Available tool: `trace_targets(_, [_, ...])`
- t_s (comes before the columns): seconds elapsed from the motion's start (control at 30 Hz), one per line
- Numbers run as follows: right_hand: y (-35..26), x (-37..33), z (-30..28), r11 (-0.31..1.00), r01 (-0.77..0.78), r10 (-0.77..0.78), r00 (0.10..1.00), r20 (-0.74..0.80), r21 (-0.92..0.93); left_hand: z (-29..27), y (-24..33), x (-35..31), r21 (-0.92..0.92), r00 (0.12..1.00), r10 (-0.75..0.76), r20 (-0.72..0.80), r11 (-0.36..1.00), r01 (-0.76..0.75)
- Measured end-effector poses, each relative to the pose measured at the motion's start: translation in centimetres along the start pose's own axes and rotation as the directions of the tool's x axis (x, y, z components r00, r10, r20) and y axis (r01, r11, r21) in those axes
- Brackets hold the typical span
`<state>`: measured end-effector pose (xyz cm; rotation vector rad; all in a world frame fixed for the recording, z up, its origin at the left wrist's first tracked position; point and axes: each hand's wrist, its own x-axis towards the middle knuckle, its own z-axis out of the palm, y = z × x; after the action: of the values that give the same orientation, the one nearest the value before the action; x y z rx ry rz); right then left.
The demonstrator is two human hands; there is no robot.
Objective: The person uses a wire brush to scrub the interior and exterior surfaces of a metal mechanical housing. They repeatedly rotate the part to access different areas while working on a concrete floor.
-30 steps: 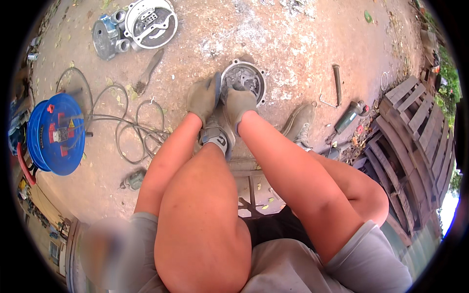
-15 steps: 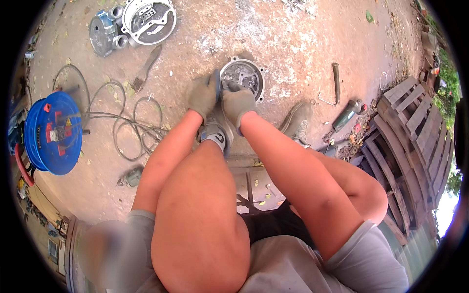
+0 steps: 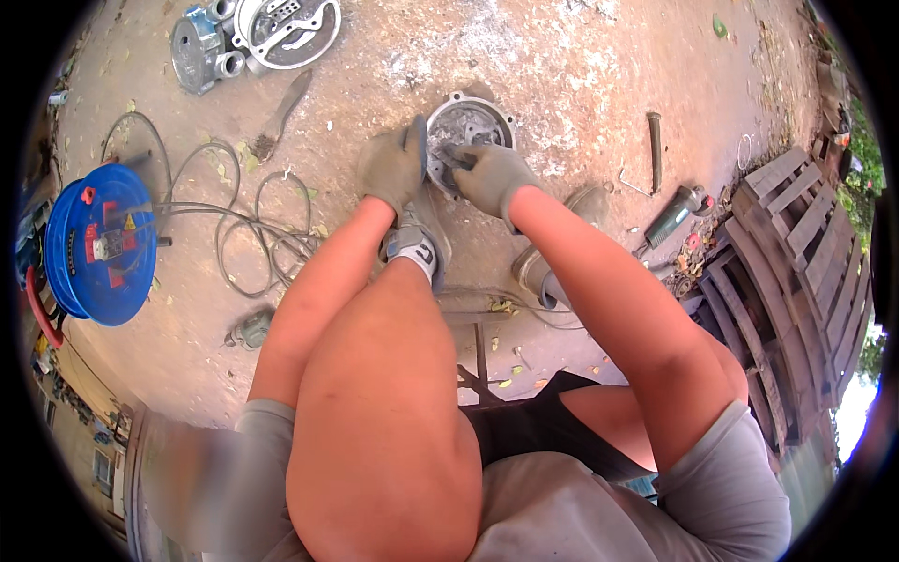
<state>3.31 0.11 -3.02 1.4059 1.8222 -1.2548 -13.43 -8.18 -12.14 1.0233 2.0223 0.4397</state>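
We noted one labelled item first: a blue cable reel at the left edge of the frame, round, lying flat on the ground, with a red-and-grey centre panel and a small yellow triangular sticker on it. Its grey cable lay in loose loops on the dirt just right of the reel.

The worked piece was a round grey metal housing cover, in the upper middle of the frame, resting on the bare dirt ground. It looked like cast aluminium, dull and dusty, with small bolt ears around its rim and a recessed inner face.

Our left hand, in a grey work glove, was closed on the left rim of the cover, fingers curled over the edge. Our right hand, also gloved, rested on the lower right part of the cover with fingers bent onto its inner face; we could not tell whether it pinched anything small there.

At the upper left of the frame lay a second round silver casing beside a grey pump body, well apart from the hands. A wooden pallet stood at the right edge, with a dark green cylindrical tool near it.
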Motion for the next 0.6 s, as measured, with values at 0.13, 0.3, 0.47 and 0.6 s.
trace_targets(0.13, [-0.8,-1.0,1.5,0.973,-0.021,0.043,0.995,-0.092,0.229,-0.1,0.1,0.3,0.019,1.000,0.005,-0.003,1.000,-0.005])
trace_targets(0.3, [-1.6,0.9,5.2,0.912,-0.024,0.165,0.936,-0.311,0.410,0.3,0.4,0.8,0.015,1.000,-0.006,-0.003,1.000,0.006])
trace_targets(0.47, [0.2,-0.1,0.5,0.994,-0.064,0.071,0.995,-0.072,0.088,1.0,0.0,0.0,0.037,0.999,0.006,-0.046,0.999,-0.004])
trace_targets(0.6, [0.4,-0.4,-4.4,0.949,0.070,-0.038,0.994,0.107,-0.307,0.7,0.2,0.1,0.068,1.000,-0.009,-0.019,0.998,0.010])
